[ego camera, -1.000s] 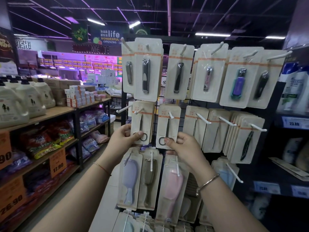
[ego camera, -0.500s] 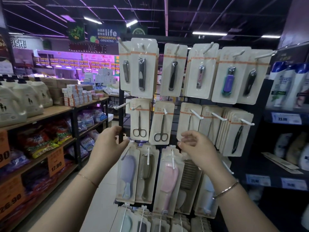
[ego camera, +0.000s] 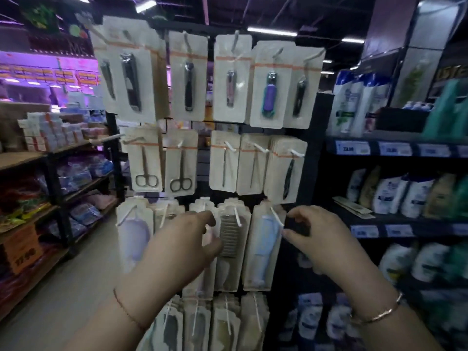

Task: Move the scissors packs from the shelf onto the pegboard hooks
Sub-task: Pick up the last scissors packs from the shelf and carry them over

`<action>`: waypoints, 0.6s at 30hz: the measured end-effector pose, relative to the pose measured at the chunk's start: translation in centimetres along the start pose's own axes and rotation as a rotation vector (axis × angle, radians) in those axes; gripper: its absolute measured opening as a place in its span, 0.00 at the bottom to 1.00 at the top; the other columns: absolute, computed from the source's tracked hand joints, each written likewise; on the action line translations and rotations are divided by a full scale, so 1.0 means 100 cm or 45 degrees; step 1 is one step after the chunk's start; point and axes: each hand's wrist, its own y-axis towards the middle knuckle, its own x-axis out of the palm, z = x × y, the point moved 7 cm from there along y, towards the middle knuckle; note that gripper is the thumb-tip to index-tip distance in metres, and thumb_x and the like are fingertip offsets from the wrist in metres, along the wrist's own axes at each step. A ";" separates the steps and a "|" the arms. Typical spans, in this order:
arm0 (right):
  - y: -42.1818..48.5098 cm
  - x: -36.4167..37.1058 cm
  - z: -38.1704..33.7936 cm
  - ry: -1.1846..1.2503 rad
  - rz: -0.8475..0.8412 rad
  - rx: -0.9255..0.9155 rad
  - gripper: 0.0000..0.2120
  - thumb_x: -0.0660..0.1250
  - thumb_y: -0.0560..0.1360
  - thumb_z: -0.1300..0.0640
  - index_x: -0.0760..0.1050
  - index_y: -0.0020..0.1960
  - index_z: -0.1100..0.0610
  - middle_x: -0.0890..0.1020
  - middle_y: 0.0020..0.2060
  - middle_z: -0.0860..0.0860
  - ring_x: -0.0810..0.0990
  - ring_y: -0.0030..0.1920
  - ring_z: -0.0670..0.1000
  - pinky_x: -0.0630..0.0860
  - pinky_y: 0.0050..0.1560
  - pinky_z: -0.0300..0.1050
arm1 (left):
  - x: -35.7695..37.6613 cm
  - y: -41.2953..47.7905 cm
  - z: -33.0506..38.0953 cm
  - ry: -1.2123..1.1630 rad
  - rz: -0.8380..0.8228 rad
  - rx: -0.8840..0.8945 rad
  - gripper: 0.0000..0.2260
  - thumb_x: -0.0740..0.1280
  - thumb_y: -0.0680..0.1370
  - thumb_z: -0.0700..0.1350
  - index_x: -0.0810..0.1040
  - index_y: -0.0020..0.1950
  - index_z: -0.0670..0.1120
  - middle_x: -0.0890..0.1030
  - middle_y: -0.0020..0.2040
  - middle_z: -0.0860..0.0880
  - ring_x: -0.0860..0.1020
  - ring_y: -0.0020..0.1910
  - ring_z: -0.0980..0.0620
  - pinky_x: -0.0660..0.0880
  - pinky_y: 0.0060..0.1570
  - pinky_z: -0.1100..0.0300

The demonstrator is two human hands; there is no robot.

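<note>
We see two scissors packs hanging side by side on the pegboard hooks, above and a little to the left of our hands. The left scissors pack (ego camera: 143, 159) and the right scissors pack (ego camera: 180, 163) both hang upright, each card's long axis vertical; inside each, the scissors stand with the blades pointing up toward the hook and the finger loops at the bottom. The two cards sit just beside each other, edges nearly touching. Our left hand (ego camera: 177, 252) is raised below the right pack, fingers loosely spread and curled, holding nothing, and it covers part of a comb pack (ego camera: 230, 239) in the row beneath. Our right hand (ego camera: 321, 243) is up to the right, apart from the scissors, thumb and fingers bent in a loose half-open curl around nothing, just beside a pale blue brush pack (ego camera: 263, 244). Directly above our hands, beyond the scissors row, hangs a row of nail clipper packs (ego camera: 229, 79). The frame is somewhat blurred, so print on the cards is unreadable.
</note>
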 end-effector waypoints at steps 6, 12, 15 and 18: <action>-0.013 -0.027 0.082 -0.041 0.006 0.159 0.17 0.69 0.73 0.48 0.75 0.60 0.51 0.78 0.53 0.49 0.76 0.55 0.49 0.71 0.51 0.39 | 0.067 0.020 0.084 -0.222 -0.059 0.122 0.13 0.66 0.74 0.56 0.76 0.54 0.52 0.80 0.48 0.54 0.78 0.46 0.53 0.77 0.48 0.54; -0.014 -0.057 0.186 -0.051 -0.031 0.257 0.17 0.68 0.74 0.47 0.74 0.60 0.51 0.78 0.54 0.49 0.75 0.54 0.49 0.69 0.48 0.39 | 0.149 0.059 0.170 -0.273 -0.152 0.165 0.14 0.67 0.73 0.54 0.76 0.54 0.48 0.80 0.48 0.48 0.79 0.49 0.47 0.74 0.45 0.55; -0.006 -0.074 0.248 -0.005 -0.021 0.324 0.16 0.69 0.73 0.49 0.76 0.59 0.52 0.78 0.54 0.50 0.77 0.55 0.51 0.75 0.49 0.45 | 0.190 0.082 0.210 -0.327 -0.191 0.161 0.15 0.68 0.73 0.52 0.76 0.56 0.48 0.79 0.49 0.48 0.78 0.50 0.48 0.73 0.44 0.58; 0.009 -0.088 0.306 0.054 -0.006 0.357 0.14 0.69 0.74 0.51 0.77 0.57 0.55 0.78 0.49 0.50 0.77 0.54 0.51 0.74 0.48 0.43 | 0.229 0.110 0.243 -0.407 -0.180 0.134 0.14 0.68 0.74 0.50 0.77 0.57 0.45 0.77 0.52 0.47 0.77 0.51 0.48 0.72 0.46 0.59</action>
